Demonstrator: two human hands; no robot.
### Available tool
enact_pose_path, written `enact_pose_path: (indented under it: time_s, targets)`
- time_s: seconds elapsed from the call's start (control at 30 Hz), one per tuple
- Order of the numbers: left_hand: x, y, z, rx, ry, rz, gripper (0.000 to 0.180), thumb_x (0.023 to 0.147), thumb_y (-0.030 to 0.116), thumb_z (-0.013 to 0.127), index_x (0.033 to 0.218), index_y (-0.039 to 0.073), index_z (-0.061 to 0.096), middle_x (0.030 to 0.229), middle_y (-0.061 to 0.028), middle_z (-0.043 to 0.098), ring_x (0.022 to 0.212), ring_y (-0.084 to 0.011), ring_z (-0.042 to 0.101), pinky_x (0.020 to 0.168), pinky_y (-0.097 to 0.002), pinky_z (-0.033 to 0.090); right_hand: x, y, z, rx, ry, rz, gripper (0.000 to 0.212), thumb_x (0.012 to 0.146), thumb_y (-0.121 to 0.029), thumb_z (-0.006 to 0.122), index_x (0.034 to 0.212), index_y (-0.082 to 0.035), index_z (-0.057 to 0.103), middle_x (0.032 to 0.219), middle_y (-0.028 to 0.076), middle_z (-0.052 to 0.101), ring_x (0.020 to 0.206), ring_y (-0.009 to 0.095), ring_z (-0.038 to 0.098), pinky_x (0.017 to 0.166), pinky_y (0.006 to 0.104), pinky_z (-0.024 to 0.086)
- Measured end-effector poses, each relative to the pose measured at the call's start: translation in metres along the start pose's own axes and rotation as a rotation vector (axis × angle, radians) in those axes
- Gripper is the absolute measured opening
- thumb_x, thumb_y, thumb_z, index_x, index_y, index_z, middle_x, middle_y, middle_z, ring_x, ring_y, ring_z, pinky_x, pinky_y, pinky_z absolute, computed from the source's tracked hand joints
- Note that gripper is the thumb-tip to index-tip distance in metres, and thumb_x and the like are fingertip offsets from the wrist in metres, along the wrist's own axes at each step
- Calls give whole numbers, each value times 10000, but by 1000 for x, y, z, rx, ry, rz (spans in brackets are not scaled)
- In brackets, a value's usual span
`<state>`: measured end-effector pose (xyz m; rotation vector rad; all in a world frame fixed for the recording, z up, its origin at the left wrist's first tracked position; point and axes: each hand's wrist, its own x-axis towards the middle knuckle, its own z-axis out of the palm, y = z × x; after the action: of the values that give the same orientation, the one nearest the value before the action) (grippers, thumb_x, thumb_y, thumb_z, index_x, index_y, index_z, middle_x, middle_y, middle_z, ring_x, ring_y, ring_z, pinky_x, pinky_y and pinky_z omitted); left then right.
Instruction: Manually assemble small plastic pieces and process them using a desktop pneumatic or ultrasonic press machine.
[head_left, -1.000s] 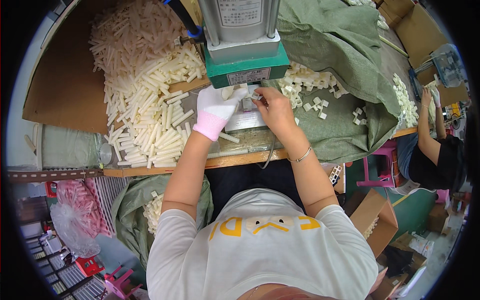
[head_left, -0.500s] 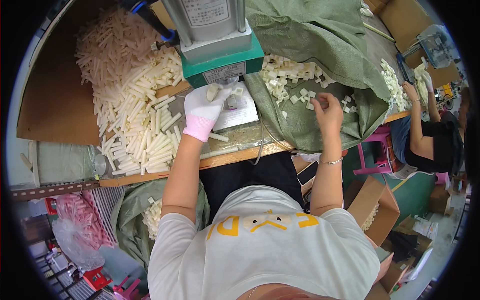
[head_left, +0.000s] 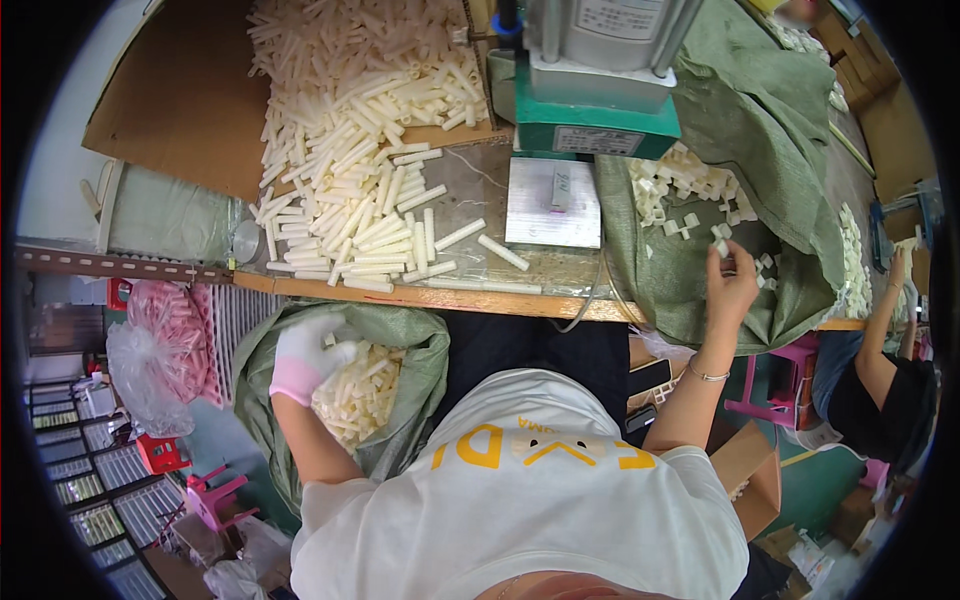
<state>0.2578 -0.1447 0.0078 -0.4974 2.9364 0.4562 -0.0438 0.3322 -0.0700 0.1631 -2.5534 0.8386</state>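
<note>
My left hand (head_left: 306, 358), in a white glove with a pink cuff, is over a green woven sack (head_left: 432, 345) below the table edge. Its fingers are apart, near the cream-coloured pieces (head_left: 362, 395) inside. With bare fingers, my right hand (head_left: 734, 278) pinches a small white square plastic piece (head_left: 720, 238) above another green sack (head_left: 668, 283) on the table. More such square pieces (head_left: 685, 180) lie loose on that sack. Between the hands stands a bench press (head_left: 598, 125) with a green block; under it is a metal plate (head_left: 525, 212) with a small fixture.
Left of the press, a large heap of cream ribbed plastic tubes (head_left: 365, 150) spreads from a cardboard box (head_left: 190, 110). A few tubes lie near the wooden table edge (head_left: 450, 298). At far right, a co-worker's arm (head_left: 885, 315) reaches over the table beside a pink stool (head_left: 770, 385).
My left hand has gone from under the press down to the sack at lower left. My right hand, previously unladen above the square pieces, now pinches one. The view has shifted.
</note>
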Motion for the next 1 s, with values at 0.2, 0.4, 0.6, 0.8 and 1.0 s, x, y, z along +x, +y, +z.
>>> enact_pose_path:
  time_s: [0.2, 0.4, 0.6, 0.8, 1.0]
  targets:
    - [157, 46, 6, -174, 510, 176, 145, 835, 136, 635, 949, 67, 692, 951, -133, 668, 881, -304, 643, 787, -366, 500, 4, -55, -4, 862, -199, 254, 246, 890, -29, 580, 1131, -28, 631, 926, 46, 619, 764, 98, 601, 580, 222, 523]
    - [288, 70, 16, 511, -16, 200, 154, 759, 209, 698, 884, 121, 720, 933, -105, 679, 860, -289, 660, 762, -393, 502, -2, -109, 5, 1211, -454, 444, 298, 865, -14, 615, 1159, 31, 599, 1010, 65, 627, 791, 107, 616, 593, 228, 548]
    - [293, 80, 15, 596, -53, 245, 172, 744, 193, 697, 904, 130, 692, 956, -91, 657, 927, -254, 649, 753, -410, 487, 5, -144, 47, 1218, -479, 336, 331, 841, 21, 654, 1169, 26, 611, 991, 79, 667, 806, 113, 641, 632, 225, 550]
    - [258, 94, 22, 421, 82, 238, 150, 801, 210, 646, 920, 119, 654, 982, -110, 635, 921, -295, 632, 769, -413, 488, -2, -145, 90, 859, -298, 69, 250, 818, -15, 685, 1065, 12, 656, 934, 104, 702, 767, 126, 676, 638, 252, 555]
    - [227, 129, 11, -634, 273, 184, 230, 830, 183, 650, 1006, 36, 660, 911, -92, 702, 887, -210, 665, 797, -309, 492, 0, -145, 86, 554, -282, -149, 271, 793, -1, 697, 1061, 13, 659, 918, 136, 704, 768, 174, 694, 663, 271, 560]
